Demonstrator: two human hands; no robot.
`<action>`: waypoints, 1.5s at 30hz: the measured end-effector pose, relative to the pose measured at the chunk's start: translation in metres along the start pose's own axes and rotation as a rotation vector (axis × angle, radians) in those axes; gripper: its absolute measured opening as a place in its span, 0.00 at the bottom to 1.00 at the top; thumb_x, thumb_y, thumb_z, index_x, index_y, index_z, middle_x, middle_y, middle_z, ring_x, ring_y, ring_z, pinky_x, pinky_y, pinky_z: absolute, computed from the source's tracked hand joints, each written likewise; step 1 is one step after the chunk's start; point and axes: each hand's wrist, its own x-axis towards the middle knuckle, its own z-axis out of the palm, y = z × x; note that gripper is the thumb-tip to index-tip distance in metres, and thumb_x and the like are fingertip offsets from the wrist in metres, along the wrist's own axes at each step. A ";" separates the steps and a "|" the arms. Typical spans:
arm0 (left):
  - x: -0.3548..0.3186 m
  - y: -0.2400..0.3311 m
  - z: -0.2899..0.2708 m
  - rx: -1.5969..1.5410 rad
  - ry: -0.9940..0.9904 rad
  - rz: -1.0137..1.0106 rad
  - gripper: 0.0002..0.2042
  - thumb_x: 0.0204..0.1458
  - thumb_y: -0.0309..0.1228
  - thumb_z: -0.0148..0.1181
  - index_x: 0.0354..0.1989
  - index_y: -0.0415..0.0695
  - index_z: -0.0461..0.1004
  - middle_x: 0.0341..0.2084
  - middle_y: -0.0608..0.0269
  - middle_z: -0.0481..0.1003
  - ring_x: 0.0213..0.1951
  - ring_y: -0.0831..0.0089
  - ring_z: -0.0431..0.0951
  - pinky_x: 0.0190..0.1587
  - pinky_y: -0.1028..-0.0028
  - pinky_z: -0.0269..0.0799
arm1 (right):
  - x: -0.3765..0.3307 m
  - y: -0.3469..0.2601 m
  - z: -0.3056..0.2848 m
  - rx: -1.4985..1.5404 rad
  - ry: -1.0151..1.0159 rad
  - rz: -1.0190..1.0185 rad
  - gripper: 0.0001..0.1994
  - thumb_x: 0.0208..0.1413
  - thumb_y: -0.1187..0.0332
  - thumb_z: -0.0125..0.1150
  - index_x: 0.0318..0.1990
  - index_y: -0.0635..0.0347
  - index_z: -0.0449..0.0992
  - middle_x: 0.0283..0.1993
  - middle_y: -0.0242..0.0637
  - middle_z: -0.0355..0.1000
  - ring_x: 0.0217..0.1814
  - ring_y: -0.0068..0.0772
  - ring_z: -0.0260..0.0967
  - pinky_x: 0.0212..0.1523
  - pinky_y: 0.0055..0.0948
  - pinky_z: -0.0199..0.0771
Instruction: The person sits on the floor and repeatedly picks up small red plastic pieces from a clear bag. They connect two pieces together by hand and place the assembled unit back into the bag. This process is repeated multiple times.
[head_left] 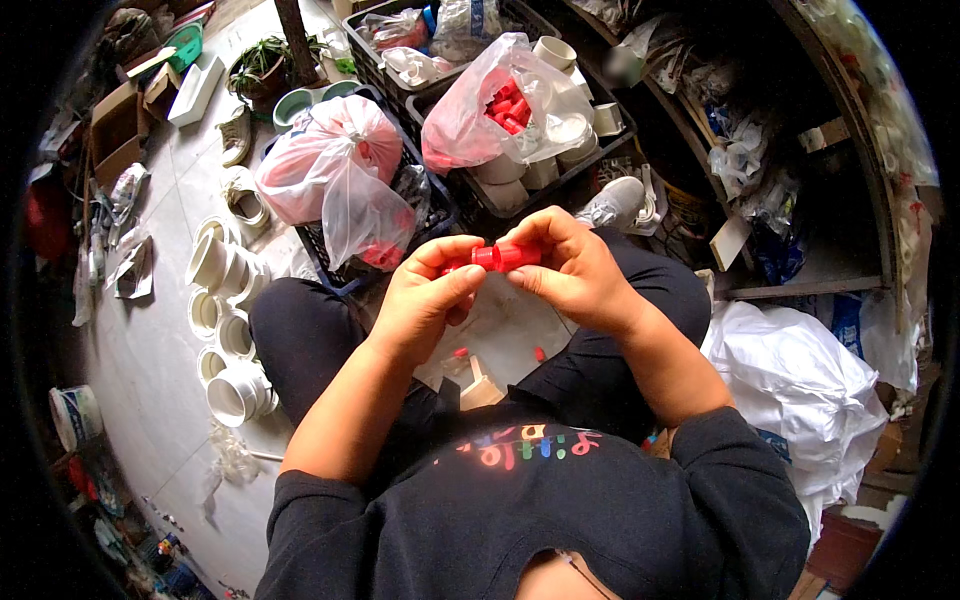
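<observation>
Daylight falls on a pale tiled floor [160, 330] strewn with white pipe fittings [228, 330] along its left side. Black crates [520, 190] of bagged parts stand ahead, and cluttered dark shelving [800, 180] fills the right side.

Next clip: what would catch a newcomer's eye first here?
At centre, the left hand and right hand pinch a small red plastic piece between their fingertips, above the person's lap. Just beyond, black crates hold clear bags of red parts and white pipe fittings. More white fittings lie in a loose cluster on the floor to the person's left.
</observation>
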 end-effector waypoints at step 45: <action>0.006 0.000 0.001 0.227 0.029 0.185 0.15 0.47 0.29 0.61 0.44 0.42 0.71 0.26 0.71 0.72 0.23 0.86 0.67 0.24 0.86 0.62 | 0.009 0.001 -0.006 -0.532 0.181 -0.481 0.13 0.39 0.83 0.61 0.36 0.64 0.73 0.35 0.40 0.72 0.40 0.31 0.71 0.41 0.26 0.70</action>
